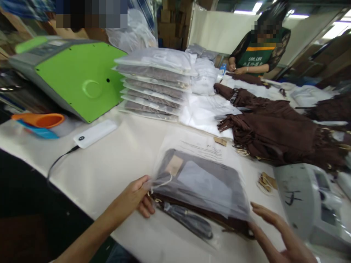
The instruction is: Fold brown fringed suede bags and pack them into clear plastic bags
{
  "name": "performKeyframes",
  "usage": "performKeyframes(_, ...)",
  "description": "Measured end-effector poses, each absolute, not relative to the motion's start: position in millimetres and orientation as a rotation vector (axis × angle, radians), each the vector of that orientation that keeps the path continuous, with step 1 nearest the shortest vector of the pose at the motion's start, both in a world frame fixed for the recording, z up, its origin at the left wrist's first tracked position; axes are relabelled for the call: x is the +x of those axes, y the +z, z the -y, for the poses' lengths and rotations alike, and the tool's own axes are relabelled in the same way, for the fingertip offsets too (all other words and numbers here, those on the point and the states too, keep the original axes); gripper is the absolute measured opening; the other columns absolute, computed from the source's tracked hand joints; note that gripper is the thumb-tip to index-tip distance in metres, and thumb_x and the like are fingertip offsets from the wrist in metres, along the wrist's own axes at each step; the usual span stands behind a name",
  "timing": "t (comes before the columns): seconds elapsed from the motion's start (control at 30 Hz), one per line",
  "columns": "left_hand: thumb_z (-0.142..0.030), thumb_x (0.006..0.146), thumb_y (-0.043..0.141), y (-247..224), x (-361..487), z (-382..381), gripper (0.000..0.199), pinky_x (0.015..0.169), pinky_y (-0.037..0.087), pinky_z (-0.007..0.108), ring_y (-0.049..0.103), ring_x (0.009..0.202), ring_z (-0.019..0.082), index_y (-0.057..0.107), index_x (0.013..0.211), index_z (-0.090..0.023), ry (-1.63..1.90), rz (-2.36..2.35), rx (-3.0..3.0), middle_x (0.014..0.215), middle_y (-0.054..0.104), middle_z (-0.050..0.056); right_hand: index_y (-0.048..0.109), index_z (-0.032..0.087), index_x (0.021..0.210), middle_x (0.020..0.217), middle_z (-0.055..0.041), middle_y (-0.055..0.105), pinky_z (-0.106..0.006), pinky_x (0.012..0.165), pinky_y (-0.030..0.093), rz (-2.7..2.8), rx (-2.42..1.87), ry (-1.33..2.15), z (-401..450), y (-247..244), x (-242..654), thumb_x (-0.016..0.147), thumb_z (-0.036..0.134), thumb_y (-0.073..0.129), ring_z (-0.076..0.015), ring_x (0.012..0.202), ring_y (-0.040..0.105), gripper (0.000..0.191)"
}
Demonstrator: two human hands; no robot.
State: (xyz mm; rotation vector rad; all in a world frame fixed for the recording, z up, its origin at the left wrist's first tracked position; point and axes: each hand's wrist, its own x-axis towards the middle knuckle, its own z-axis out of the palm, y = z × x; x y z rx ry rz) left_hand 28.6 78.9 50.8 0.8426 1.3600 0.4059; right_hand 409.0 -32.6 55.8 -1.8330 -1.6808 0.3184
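Observation:
A frosted plastic bag point(203, 182) with a folded dark brown garment inside lies on the table in front of me. A tan tag point(174, 165) and white string show through the plastic. My left hand point(141, 195) pinches the bag's left front corner, thumb above and fingers beneath. At the right front corner, my right hand point(276, 233) has its fingers stretched apart, beside or lightly touching the bag's edge. Along the bag's front edge lies a dark, rounded handle-like object point(196, 221) in clear plastic; its kind is unclear.
Stacked bagged garments point(153, 86) stand behind, next to a green machine point(82, 80). Brown fringed garments point(274, 128) cover the back right. A grey device point(298, 201) sits right, a white corded device point(95, 133) and orange tape holder point(41, 119) left. A co-worker point(259, 54) stands across.

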Motion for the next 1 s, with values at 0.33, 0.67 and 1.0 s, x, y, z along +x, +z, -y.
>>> performKeyframes(0.33,-0.067,0.072,0.058,42,24,-75,0.057,0.045,0.052,0.025,0.067,0.054,0.018,0.055,0.095,-0.014,0.609,-1.076,0.967,0.067,0.067,0.004,0.063,0.022,0.104,0.11,-0.0079,0.066,-0.039,0.086,0.05,2.229,-1.243,0.028,3,55,205,0.092,0.015,0.049,-0.0229,0.099,0.06,0.02)
performKeyframes(0.67,-0.059,0.086,0.035,21,29,-76,0.052,0.05,0.049,0.027,0.068,0.056,0.022,0.062,0.077,-0.016,0.644,-1.273,1.461,0.059,0.07,0.009,0.058,0.019,0.114,0.102,-0.0088,0.064,-0.04,0.084,0.048,2.211,-1.177,-0.264,-29,35,202,0.092,0.009,0.04,-0.0235,0.093,0.056,0.031)
performKeyframes(1.0,-0.036,0.089,0.047,60,6,-45,0.019,0.062,0.043,0.027,0.067,0.067,0.022,0.056,0.096,-0.02,0.404,-1.664,2.066,0.071,0.068,0.003,0.06,0.022,0.106,0.099,-0.0052,0.066,-0.035,0.083,0.05,2.096,-1.247,-0.254,-21,49,206,0.093,0.014,0.048,-0.0199,0.091,0.059,0.019)
